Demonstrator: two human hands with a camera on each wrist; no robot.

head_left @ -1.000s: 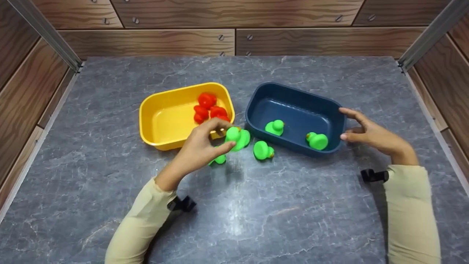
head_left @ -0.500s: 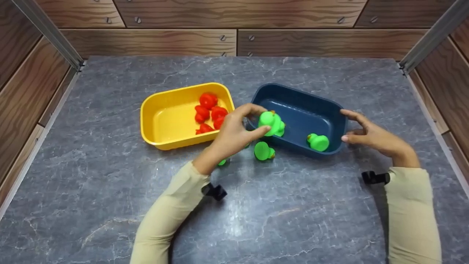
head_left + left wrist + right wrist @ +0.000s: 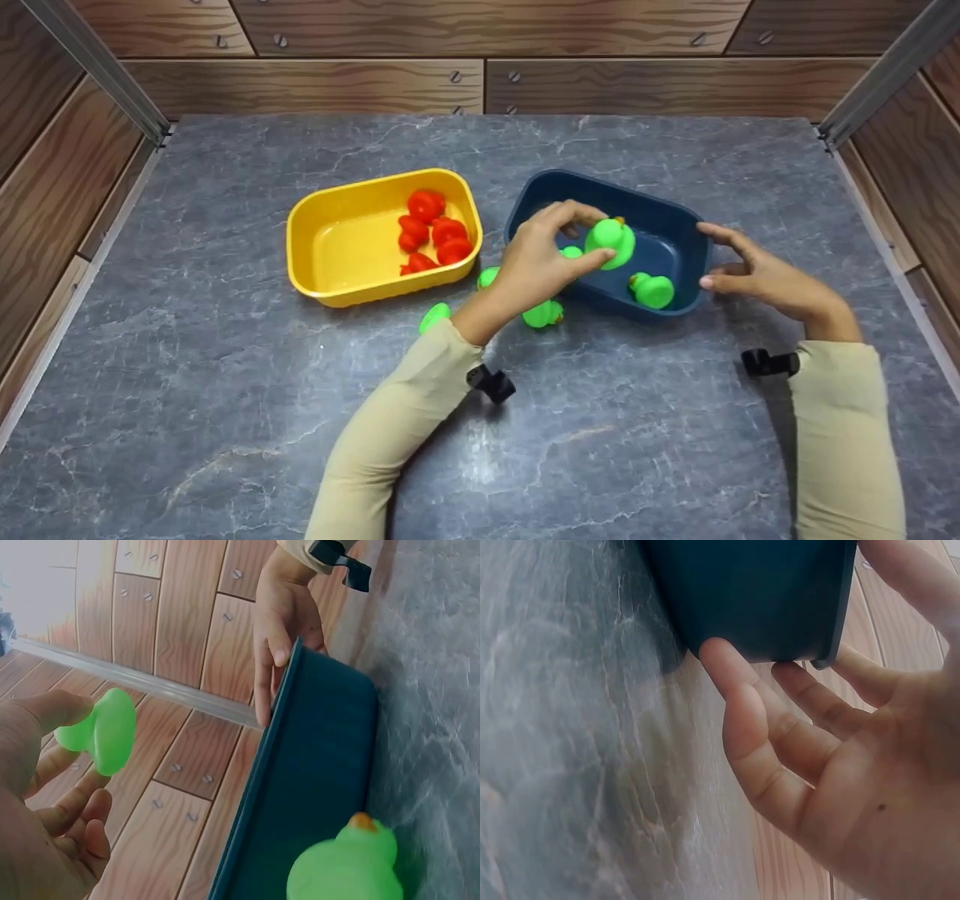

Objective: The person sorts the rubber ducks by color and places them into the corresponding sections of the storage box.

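Note:
My left hand [image 3: 544,259] pinches a green rubber duck [image 3: 611,241] between thumb and fingers, above the dark blue bin [image 3: 540,187]. In the left wrist view the same duck [image 3: 112,731] shows side-on at the fingertips. Inside the bin, a green duck [image 3: 652,291] lies near the right end, and another [image 3: 571,253] is partly hidden behind my left hand. My right hand [image 3: 780,281] rests its fingertips against the bin's right end. The right wrist view shows its fingers [image 3: 795,742] loosely bent, touching the end wall [image 3: 750,600] from outside.
A yellow bin [image 3: 300,255] to the left holds several red toy ducks [image 3: 427,232]. Green ducks lie on the grey marbled table by the left arm: one [image 3: 543,313] before the blue bin, one [image 3: 488,277] between the bins, one [image 3: 435,317] near the sleeve. Wood-patterned walls surround the table.
My left hand has carried the green duck rightward from in front of the yellow bin to over the blue bin. My right hand has stayed at the bin's end.

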